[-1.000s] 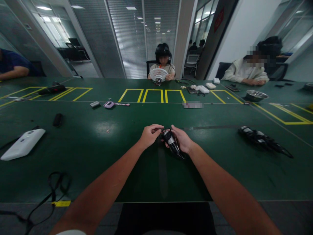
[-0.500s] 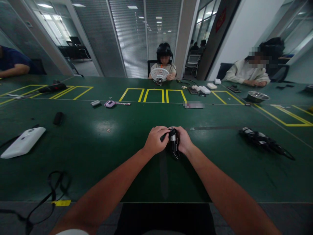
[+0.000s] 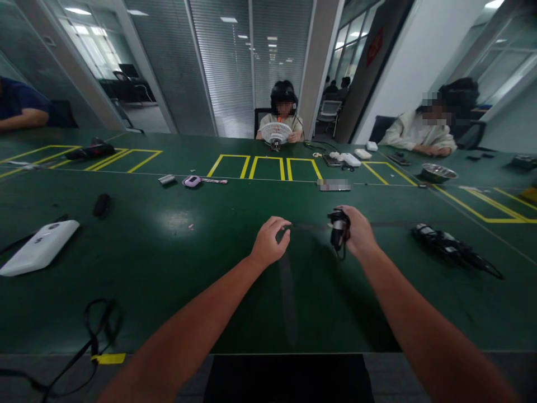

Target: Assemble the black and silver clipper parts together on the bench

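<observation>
My right hand [image 3: 358,230] grips a short black-and-silver object [image 3: 339,228] with a thin dark loop, perhaps a cord, along its side. I cannot make out exactly what kind of thing it is. It is held above the green table, right of centre. Over the middle of the table, my left hand [image 3: 272,242] is apart from it, its thumb and fingers curved with a gap between them. Nothing shows in that hand.
A long black cord bundle [image 3: 455,251] lies to the right, a white flat device [image 3: 39,247] to the left. Farther back are a purple case [image 3: 192,181] and a metal bowl [image 3: 438,173]. Across the table a person holds a white basket-like thing [image 3: 276,133].
My right hand has moved right with the black-and-silver object. My left hand has let go of it and stays near where it was, fingers now apart.
</observation>
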{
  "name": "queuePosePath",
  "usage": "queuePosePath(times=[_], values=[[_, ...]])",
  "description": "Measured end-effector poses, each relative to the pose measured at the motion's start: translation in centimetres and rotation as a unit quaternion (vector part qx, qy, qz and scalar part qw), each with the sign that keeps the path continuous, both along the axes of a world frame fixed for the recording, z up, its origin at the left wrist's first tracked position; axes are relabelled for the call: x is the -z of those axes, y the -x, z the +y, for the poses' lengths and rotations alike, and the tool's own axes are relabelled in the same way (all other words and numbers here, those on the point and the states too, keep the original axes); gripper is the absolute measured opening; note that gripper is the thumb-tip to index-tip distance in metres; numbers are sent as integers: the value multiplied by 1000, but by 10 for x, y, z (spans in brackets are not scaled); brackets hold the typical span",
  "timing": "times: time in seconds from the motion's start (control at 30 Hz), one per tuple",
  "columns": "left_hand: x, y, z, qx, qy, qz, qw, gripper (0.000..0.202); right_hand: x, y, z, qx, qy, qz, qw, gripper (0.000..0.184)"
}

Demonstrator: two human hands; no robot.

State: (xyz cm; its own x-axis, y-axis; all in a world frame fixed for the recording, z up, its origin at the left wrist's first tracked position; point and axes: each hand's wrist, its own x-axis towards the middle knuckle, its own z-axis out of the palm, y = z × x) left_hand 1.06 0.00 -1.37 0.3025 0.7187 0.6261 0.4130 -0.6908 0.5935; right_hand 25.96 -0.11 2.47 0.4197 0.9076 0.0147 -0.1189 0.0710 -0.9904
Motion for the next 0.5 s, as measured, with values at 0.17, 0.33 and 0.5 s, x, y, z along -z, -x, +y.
queuePosePath(times=[0.17,0.33,0.5], values=[[3,-1,2,28,-13,5,1000,14,-13,-103,-8,109,40,-563,818,25],[4,-3,-2,44,-12,28,999,14,-3,-173,-30,95,199,-764,606,37],[4,1,-1,34,-13,31,999,14,21,-200,-43,113,252,-820,501,43]])
